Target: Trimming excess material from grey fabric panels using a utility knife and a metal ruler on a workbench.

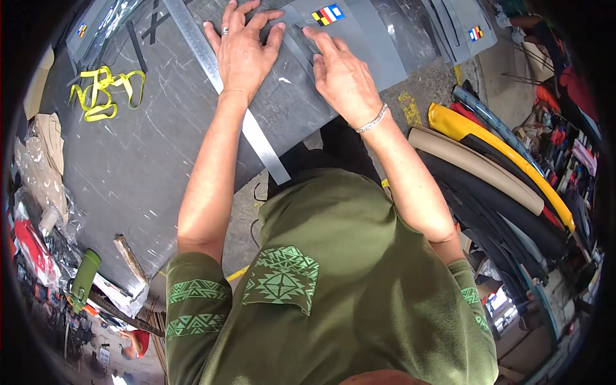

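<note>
My left hand lies on the dark table top with its fingers spread, close beside a long metal ruler. The ruler runs slantwise under my left wrist to the table's near edge. To the right, my right hand is closed, its index finger stretched forward. Something thin and dark shows at its fingertips; I cannot make out its kind. Both hands are next to a grey sheet, which bears a small colourful label.
A tangled yellow tape measure lies on the table at left, near dark strips. More grey sheets are at far right. Rolls of material, including a yellow roll and a beige roll, stand right of me. Plastic-wrapped goods crowd the left.
</note>
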Tool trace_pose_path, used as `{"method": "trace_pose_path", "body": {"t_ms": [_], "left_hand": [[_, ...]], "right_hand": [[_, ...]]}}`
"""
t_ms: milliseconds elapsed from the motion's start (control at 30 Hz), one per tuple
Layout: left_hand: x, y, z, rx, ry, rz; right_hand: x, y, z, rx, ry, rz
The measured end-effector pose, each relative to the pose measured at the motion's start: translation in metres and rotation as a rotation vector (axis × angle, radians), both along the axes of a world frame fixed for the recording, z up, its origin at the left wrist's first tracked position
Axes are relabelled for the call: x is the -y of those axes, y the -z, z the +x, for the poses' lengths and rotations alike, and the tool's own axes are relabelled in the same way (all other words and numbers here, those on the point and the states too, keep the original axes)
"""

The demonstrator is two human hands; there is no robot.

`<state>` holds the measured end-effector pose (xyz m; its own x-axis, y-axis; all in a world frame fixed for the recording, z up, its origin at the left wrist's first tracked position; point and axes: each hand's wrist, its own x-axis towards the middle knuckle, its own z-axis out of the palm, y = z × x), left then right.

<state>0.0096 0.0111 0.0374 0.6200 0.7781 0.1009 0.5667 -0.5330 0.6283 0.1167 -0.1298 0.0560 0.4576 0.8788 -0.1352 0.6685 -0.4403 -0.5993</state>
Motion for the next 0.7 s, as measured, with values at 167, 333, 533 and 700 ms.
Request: {"method": "trace_pose_path", "body": {"t_ms": [167, 333, 533, 700], "left_hand": [[-0.0010, 0.0007, 0.0001, 0.010, 0.002, 0.004], [-0.0011, 0.0006, -0.0006, -0.002, -0.003, 0.014], [-0.0006, 0.0015, -0.0013, 0.007, -0.003, 0.022], [-0.0001, -0.0004, 0.0007, -0.004, -0.008, 0.001]], "right_hand": [[-0.0022, 0.0005, -0.0006, 0.044, -0.009, -0.007], [-0.0028, 0.0023, -0.0007, 0.095, -0.023, 0.019], [-0.0027, 0.0038, -0.0019, 0.106, -0.025, 0.007], [-0.0028, 0.0017, -0.0048, 0.127, -0.018, -0.001]]}}
